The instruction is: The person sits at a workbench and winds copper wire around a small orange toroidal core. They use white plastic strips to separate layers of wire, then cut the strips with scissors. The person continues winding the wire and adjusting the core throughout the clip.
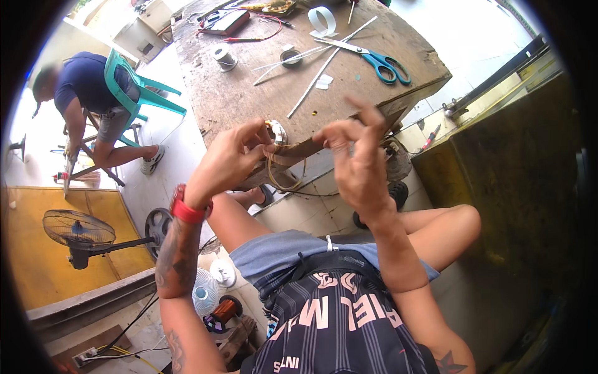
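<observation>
My left hand (232,154), a red watch on its wrist, pinches a loop of thin golden wire (288,187) just off the table's near edge. The loop hangs down in front of that edge. Right beside my left fingertips is a small round part (276,132) with a shiny, pale rim; whether the fingers touch it I cannot tell. Across from it, my right hand (356,153) is raised, thumb and forefinger brought together and the other fingers lifted and somewhat blurred. What sits in that pinch is too small to make out.
On the wooden table (230,93) lie teal-handled scissors (380,65), a solder wire spool (225,58), a black tape roll (291,58), white strips (330,68) and a multimeter (227,23) with leads. A standing fan (79,230) is at left; another person (93,81) sits beyond.
</observation>
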The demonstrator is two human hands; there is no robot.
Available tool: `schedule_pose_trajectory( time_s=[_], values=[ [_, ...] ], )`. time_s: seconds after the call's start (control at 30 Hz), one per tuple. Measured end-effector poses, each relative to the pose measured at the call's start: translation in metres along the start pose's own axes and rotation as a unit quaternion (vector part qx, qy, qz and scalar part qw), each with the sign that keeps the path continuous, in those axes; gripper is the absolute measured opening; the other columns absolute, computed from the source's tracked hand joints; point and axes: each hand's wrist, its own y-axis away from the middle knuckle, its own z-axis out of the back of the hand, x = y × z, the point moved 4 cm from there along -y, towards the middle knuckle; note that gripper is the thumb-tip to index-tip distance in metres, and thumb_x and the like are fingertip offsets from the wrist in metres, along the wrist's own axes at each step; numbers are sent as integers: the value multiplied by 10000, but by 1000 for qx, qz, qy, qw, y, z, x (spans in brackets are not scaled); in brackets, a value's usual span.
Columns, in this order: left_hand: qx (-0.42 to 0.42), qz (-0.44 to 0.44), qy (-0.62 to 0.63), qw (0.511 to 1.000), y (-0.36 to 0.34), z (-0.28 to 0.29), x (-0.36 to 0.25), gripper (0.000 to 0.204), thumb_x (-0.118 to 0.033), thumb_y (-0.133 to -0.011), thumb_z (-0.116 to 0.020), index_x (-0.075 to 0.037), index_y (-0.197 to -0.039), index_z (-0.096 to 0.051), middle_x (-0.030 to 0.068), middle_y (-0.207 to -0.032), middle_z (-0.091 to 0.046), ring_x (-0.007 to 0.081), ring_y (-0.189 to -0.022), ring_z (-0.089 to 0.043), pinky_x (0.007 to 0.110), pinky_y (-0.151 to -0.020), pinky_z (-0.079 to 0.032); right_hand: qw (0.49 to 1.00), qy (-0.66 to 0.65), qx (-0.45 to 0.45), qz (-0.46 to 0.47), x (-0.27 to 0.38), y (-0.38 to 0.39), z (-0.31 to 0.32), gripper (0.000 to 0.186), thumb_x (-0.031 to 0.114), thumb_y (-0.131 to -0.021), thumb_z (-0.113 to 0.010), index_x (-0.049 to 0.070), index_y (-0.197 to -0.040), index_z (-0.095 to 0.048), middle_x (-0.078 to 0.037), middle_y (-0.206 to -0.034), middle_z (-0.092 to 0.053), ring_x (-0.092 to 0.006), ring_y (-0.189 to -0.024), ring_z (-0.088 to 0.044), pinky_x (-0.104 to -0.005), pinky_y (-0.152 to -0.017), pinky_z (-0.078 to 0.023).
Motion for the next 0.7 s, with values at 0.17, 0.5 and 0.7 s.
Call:
schedule_pose_trajectory(
  time_s=[0.17,0.5,0.7],
  values=[
    [-201,-145,-92,964,27,-33,7,108,-62,-970,-733,-35,-1043,-659,116,-1046,-737,334,-1115,-695,546,-1223,-394,980,189,31,45,-31,26,-15,116,88,-953,-764,37,-1019,-683,-97,-859,-695,-302,-835,-641,-425,-763,-527],
    [-245,-178,-77,950,27,-45,7,160,18,-965,-695,-12,-1088,-597,165,-1002,-678,412,-1034,-660,563,-1166,-463,979,187,35,70,-44,25,-29,117,100,-869,-797,46,-901,-699,-80,-859,-687,-295,-841,-617,-420,-773,-517],
    [-253,-183,-71,947,27,-46,9,167,15,-966,-700,-9,-1091,-593,164,-1008,-677,408,-1031,-661,542,-1112,-495,982,179,37,52,-38,31,-23,116,109,-877,-787,43,-893,-693,-84,-835,-678,-306,-821,-610,-427,-774,-509]
  ],
)
